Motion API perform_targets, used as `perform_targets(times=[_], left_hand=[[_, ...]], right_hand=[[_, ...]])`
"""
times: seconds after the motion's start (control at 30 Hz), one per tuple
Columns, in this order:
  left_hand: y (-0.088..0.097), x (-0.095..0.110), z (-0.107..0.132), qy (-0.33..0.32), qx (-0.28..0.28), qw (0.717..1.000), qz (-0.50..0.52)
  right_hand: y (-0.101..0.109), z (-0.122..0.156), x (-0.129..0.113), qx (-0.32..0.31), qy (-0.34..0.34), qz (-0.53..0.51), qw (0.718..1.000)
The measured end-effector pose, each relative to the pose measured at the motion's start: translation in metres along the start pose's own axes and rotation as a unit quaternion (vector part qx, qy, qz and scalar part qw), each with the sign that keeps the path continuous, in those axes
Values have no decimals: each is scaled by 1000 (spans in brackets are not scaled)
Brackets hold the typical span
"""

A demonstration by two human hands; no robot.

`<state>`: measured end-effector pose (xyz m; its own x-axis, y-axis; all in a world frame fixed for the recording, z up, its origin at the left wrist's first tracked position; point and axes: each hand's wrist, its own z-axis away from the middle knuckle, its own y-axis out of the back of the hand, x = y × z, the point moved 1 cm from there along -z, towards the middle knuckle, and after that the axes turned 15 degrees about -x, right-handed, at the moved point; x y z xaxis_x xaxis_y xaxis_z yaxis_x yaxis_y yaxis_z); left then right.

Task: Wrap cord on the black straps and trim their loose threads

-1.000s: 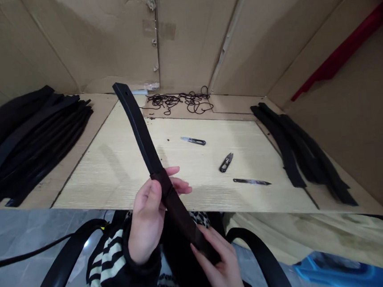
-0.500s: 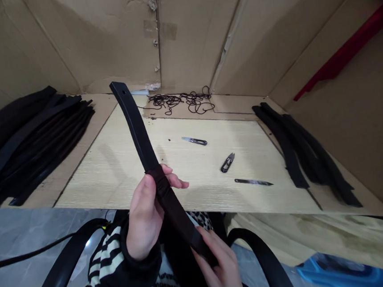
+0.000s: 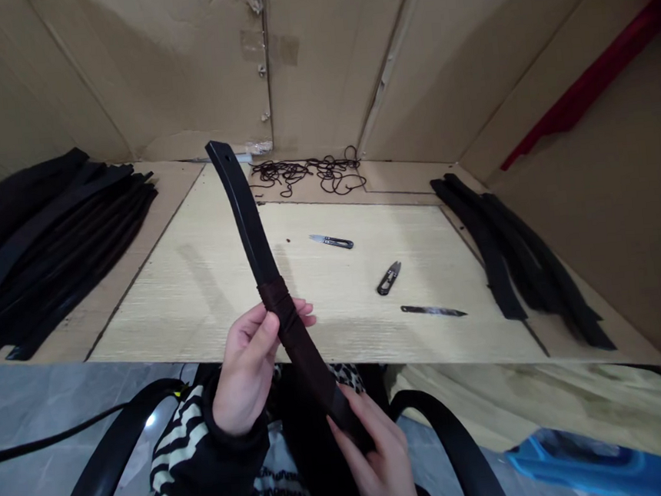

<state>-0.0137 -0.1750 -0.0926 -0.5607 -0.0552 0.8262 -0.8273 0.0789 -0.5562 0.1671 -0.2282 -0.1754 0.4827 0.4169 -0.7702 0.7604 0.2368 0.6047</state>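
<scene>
A long curved black strip (image 3: pixel 243 213) with a small hole near its far end rises from my lap toward the back of the table. Its lower half is wrapped in dark brown cord (image 3: pixel 301 343). My left hand (image 3: pixel 247 371) grips the strip at the top of the wrapping, thumb on one side, fingers on the other. My right hand (image 3: pixel 378 460) holds the strip's lower end near my lap, fingers pressed along it.
On the pale wooden board (image 3: pixel 195 283) lie a thread snip (image 3: pixel 389 277), a small blade tool (image 3: pixel 333 241) and a thin dark blade (image 3: pixel 432 312). Tangled dark cord (image 3: pixel 306 173) lies at the back. Black strips are stacked left (image 3: pixel 46 242) and right (image 3: pixel 516 255). Cardboard walls surround the table.
The strip's far end has swung slightly right and my left hand has slipped a little lower along the wrapping. My right hand keeps its hold.
</scene>
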Motion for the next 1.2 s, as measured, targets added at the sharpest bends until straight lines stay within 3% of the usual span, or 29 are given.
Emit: perform_targets(times=[0.17, 0.27, 0.37, 0.47, 0.6, 0.7, 0.8, 0.9, 1.0, 1.2], left_hand=[[4, -2, 1, 32, -85, 995, -51], [5, -3, 4, 70, -59, 993, -71], [2, -2, 3, 31, -22, 997, -67], [1, 1, 1, -1, -19, 998, -64], [6, 0, 0, 11, -98, 992, -74], [10, -4, 3, 66, -146, 982, -101], [10, -7, 4, 94, -121, 982, -111], [6, -5, 3, 54, -84, 991, -86], [6, -3, 2, 48, -80, 993, -74], [12, -8, 4, 120, -176, 968, -131]], right_hand=[[-3, 3, 3, 4, -24, 27, 999], [-2, 1, 0, -6, -18, 6, 1000], [-1, -3, -6, -25, -5, -28, 999], [-2, -4, -9, -27, -2, -51, 998], [-3, -3, -8, -31, -28, -63, 997], [-4, -3, -6, -20, -46, -63, 997], [-4, -4, -5, -11, -31, -67, 997], [-4, -6, -7, -28, -21, -78, 996], [-3, -6, -10, -34, -23, -83, 996], [-2, -7, -11, -20, -43, -92, 995]])
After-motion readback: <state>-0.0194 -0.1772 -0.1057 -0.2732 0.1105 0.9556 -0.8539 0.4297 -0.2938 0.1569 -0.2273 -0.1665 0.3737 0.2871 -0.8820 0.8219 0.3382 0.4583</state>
